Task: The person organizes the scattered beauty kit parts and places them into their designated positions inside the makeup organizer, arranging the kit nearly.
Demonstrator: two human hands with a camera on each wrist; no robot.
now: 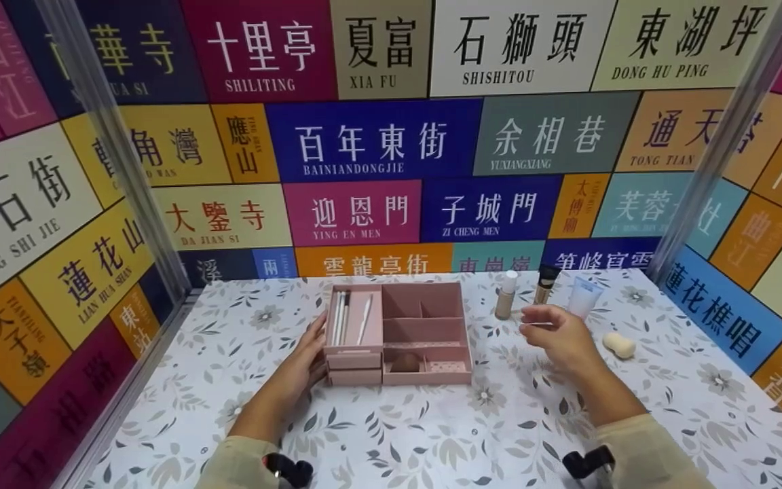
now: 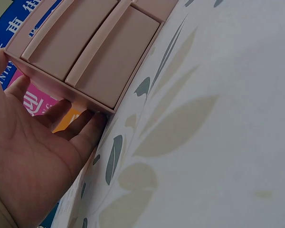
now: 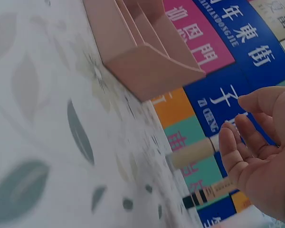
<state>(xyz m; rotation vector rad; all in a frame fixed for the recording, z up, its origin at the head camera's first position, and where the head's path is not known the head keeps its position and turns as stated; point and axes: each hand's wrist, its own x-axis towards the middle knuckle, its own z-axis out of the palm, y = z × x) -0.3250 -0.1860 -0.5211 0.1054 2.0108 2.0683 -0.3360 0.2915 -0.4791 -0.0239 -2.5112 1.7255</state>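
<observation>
A pink organizer [image 1: 427, 331] with compartments and two small drawers stands mid-table. My left hand [image 1: 303, 360] rests against its left side; in the left wrist view the fingertips of this hand [image 2: 42, 142] touch the side wall beside the drawers [image 2: 116, 57]. My right hand [image 1: 561, 339] hangs over the table right of the organizer, fingers loosely bent and holding nothing. Just behind it stand a white-capped bottle [image 1: 505, 297], a black-capped tube [image 1: 545, 285] and a pale blue tube [image 1: 585, 297]. The right wrist view shows this hand [image 3: 266, 152] apart from the bottle [image 3: 192, 154].
White brushes or pencils [image 1: 342, 319] lie in the organizer's left top tray, and a brown round item [image 1: 405, 363] sits in a front compartment. A cream sponge [image 1: 619, 346] lies right of my right hand. Colourful sign panels [image 1: 374, 139] surround the flower-patterned table [image 1: 432, 435].
</observation>
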